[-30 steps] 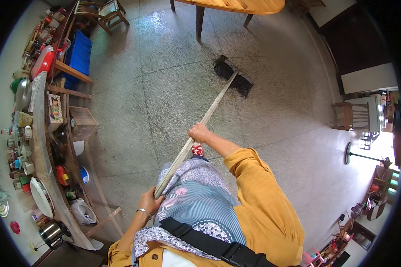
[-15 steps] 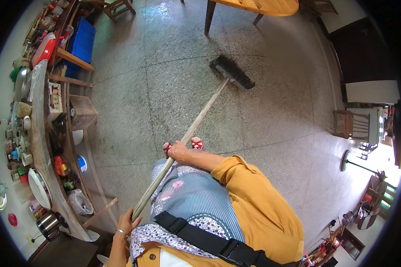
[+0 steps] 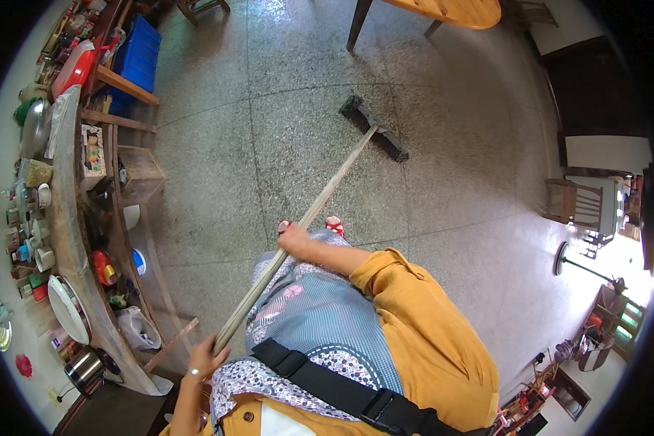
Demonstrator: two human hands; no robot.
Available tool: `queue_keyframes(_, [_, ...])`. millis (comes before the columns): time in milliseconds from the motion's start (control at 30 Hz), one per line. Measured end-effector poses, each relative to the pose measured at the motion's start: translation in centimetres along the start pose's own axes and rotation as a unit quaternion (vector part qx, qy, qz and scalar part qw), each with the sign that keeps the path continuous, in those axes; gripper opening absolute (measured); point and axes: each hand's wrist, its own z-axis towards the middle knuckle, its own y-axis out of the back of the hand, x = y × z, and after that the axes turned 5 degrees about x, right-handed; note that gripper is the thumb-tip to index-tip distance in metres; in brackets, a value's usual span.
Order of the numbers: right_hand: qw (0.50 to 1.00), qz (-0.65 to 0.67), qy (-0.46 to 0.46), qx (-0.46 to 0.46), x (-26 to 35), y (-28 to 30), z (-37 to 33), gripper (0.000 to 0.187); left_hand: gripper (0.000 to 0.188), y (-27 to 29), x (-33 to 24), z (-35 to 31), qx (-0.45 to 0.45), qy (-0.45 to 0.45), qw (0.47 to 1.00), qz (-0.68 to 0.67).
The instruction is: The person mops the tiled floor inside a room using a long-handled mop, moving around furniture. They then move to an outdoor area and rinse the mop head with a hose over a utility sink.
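Holding the broom (image 3: 313,218) slantwise, the right hand (image 3: 293,240) is clamping its fingers around the handle (image 3: 332,190) near the frame's centre; the left hand (image 3: 207,356) is clasping the end, lower left. The dark broom head (image 3: 388,139) is apparently resting on the floor (image 3: 465,182), upper centre; for even contact, the left should be steadying while the right is guiding.
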Motion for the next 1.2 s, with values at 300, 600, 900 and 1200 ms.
queue_keyframes(300, [0.996, 0.049, 0.017, -0.073, -5.4, 0.6, 1.2, 0.003, 0.031, -1.5, -0.6, 5.8, -0.036, 0.004, 0.997, -0.07])
queue_keyframes(600, [0.979, 0.099, 0.104, -0.144, 9.7, -1.4, 6.9, 0.006, 0.036, 7.5, 6.6, -5.6, -0.001, 0.097, 0.983, -0.158])
queue_keyframes(900, [0.995, 0.063, 0.064, -0.03, 0.1, -0.1, 9.0, 0.004, 0.034, 5.6, 3.4, 3.3, -0.029, 0.074, 0.996, -0.04])
queue_keyframes(1200, [0.992, -0.023, 0.076, -0.103, -1.3, -2.1, 8.9, 0.005, 0.031, 2.5, 2.9, 2.9, -0.079, 0.088, 0.982, -0.148])
